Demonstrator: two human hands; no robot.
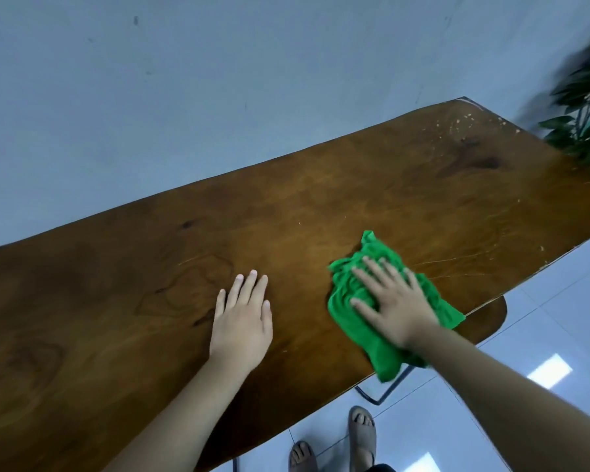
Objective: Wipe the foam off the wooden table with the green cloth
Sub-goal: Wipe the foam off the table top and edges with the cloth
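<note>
A long wooden table (pixel 321 206) runs from the lower left to the upper right. The crumpled green cloth (pixel 358 287) lies near the table's front edge, one end hanging over it. My right hand (pixel 394 303) presses flat on the cloth with its fingers spread. My left hand (pixel 242 316) rests flat on the bare wood to the left of the cloth, fingers straight and together. Small pale specks of foam (pixel 457 122) dot the table's far right corner, and a few thin streaks show to the right of the cloth.
A leafy green plant (pixel 583 114) stands past the table's far right end. A wooden stool seat (pixel 491 318) and metal frame sit under the front edge. My sandalled feet (pixel 361 437) stand on the glossy tiled floor. A plain wall lies behind the table.
</note>
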